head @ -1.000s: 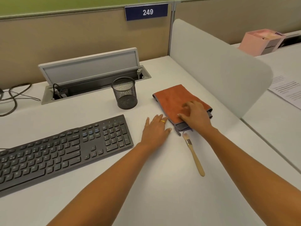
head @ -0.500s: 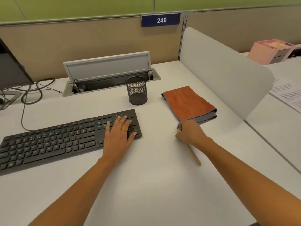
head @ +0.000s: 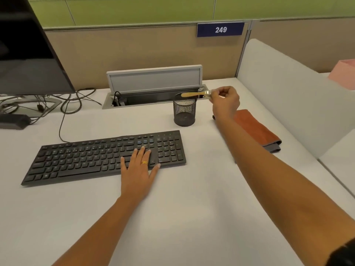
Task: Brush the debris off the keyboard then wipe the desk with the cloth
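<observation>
A black keyboard (head: 92,158) lies on the white desk (head: 192,217). My left hand (head: 139,166) rests flat on its right-middle keys, fingers straight, a gold ring on one finger. My right hand (head: 224,101) is raised above the desk and pinches a small wooden-handled brush (head: 194,94) at its metal ferrule end. The handle points left over a black mesh pen cup (head: 184,112). The bristles are hidden by my fingers. A folded orange cloth (head: 257,129) with a grey underside lies to the right, partly behind my right forearm.
A grey cable hatch (head: 153,81) stands open behind the cup. A dark monitor (head: 28,50) with cables (head: 73,104) occupies the far left. A white divider panel (head: 288,96) bounds the desk's right side, with a pink box (head: 343,72) beyond it.
My right hand left the cloth, picked the brush up off the desk and raised it above the pen cup. My left hand moved from the bare desk onto the keyboard.
</observation>
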`<control>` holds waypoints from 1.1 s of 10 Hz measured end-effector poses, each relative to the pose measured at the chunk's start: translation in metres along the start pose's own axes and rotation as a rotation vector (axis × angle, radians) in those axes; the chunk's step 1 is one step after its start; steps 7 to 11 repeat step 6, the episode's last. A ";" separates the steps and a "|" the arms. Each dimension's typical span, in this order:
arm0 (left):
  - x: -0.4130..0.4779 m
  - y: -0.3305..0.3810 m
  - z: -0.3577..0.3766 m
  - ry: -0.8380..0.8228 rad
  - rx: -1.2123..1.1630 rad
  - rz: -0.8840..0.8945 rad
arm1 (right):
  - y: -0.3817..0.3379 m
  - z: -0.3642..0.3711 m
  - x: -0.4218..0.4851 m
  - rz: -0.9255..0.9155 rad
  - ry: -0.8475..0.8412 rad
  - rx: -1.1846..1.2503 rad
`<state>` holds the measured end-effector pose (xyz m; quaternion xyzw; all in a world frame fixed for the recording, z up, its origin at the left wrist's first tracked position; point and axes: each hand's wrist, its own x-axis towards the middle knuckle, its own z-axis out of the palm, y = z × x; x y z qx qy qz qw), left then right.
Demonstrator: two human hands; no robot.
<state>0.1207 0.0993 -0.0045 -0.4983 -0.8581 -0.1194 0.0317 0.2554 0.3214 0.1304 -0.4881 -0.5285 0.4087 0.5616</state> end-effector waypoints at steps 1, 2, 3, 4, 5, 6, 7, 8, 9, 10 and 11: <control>0.000 0.000 0.000 0.016 -0.016 0.002 | 0.005 0.018 0.006 -0.033 -0.018 -0.130; 0.000 0.002 -0.001 -0.003 -0.020 -0.003 | 0.010 0.028 0.007 -0.037 -0.059 -0.216; -0.001 0.001 -0.004 -0.004 -0.042 0.010 | 0.017 0.034 0.001 -0.044 -0.117 -0.246; -0.002 -0.002 -0.007 -0.022 -0.065 0.035 | 0.029 0.035 -0.013 -0.123 -0.138 -0.281; -0.003 -0.014 -0.007 -0.025 -0.089 0.052 | 0.050 0.032 -0.040 -0.215 -0.145 -0.359; -0.003 -0.028 -0.010 -0.054 -0.077 0.028 | 0.071 0.026 -0.074 -0.188 -0.259 -0.520; -0.003 -0.028 -0.010 -0.054 -0.077 0.028 | 0.071 0.026 -0.074 -0.188 -0.259 -0.520; -0.003 -0.028 -0.010 -0.054 -0.077 0.028 | 0.071 0.026 -0.074 -0.188 -0.259 -0.520; -0.003 -0.028 -0.010 -0.054 -0.077 0.028 | 0.071 0.026 -0.074 -0.188 -0.259 -0.520; -0.003 -0.028 -0.010 -0.054 -0.077 0.028 | 0.071 0.026 -0.074 -0.188 -0.259 -0.520; -0.003 -0.028 -0.010 -0.054 -0.077 0.028 | 0.071 0.026 -0.074 -0.188 -0.259 -0.520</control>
